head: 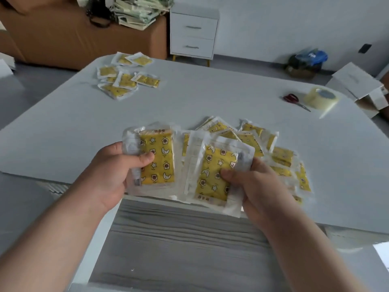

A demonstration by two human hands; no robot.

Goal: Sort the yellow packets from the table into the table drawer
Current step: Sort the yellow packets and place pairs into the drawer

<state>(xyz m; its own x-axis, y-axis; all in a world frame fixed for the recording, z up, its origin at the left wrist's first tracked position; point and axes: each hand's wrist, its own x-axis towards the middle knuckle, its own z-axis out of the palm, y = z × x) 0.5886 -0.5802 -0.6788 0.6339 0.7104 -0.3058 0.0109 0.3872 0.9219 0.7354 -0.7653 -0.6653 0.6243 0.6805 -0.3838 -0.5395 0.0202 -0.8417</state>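
Observation:
My left hand point(117, 173) grips a stack of yellow packets point(157, 161) with star and moon prints, thumb on top. My right hand point(254, 186) holds another yellow packet point(212, 175) by its right edge, tilted, above the table's near edge. Behind them several more yellow packets point(280, 159) lie in a loose heap on the grey table point(200, 98). A second group of yellow packets point(126, 79) lies at the far left of the table. The open table drawer point(185, 245), with a grey wood-grain bottom, sits right below my hands and holds nothing visible.
Red-handled scissors point(294, 101) and a roll of clear tape point(322, 100) lie at the table's far right. A white two-drawer cabinet point(193, 34) stands behind the table, a brown sofa point(63, 39) to its left, and white boxes point(362, 85) on the floor at right.

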